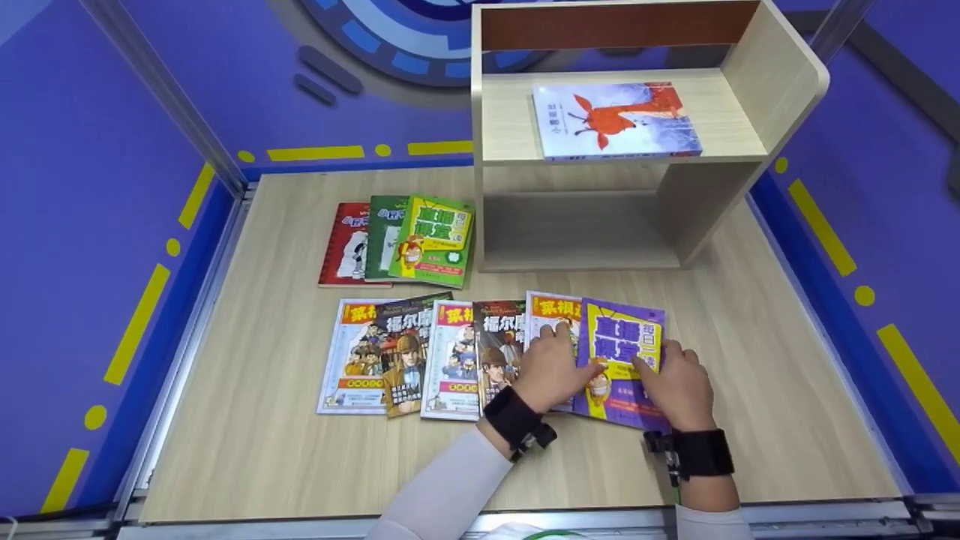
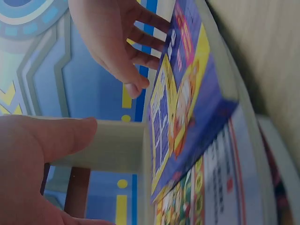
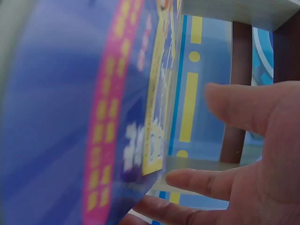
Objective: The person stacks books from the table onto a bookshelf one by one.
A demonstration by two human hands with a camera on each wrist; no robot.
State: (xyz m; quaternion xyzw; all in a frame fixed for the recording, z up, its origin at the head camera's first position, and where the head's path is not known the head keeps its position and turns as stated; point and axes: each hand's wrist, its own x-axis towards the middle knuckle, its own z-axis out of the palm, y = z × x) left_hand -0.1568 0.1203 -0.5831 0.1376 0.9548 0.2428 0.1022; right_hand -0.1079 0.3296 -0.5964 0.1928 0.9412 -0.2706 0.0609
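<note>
A purple book point(image 1: 626, 405) with a yellow title panel lies at the right end of the front row, overlapping a white-and-red comic book point(image 1: 541, 306). My right hand point(image 1: 681, 386) is at its right side, fingers by the edge and thumb over the cover; the right wrist view shows that thumb point(image 3: 239, 105) apart from the book. Above the left part of the purple book and the comic book is my left hand point(image 1: 551, 371), with its thumb point(image 2: 70, 136) stretched out. Whether the left fingertips touch a cover is hard to tell.
Left of the hands, several comic and detective books point(image 1: 409, 367) overlap in a row. Behind them lie a green book point(image 1: 439, 270), a darker green one and a red one point(image 1: 341, 240). A wooden shelf point(image 1: 581, 264) stands at the back, a deer-cover book point(image 1: 615, 120) flat on its upper board.
</note>
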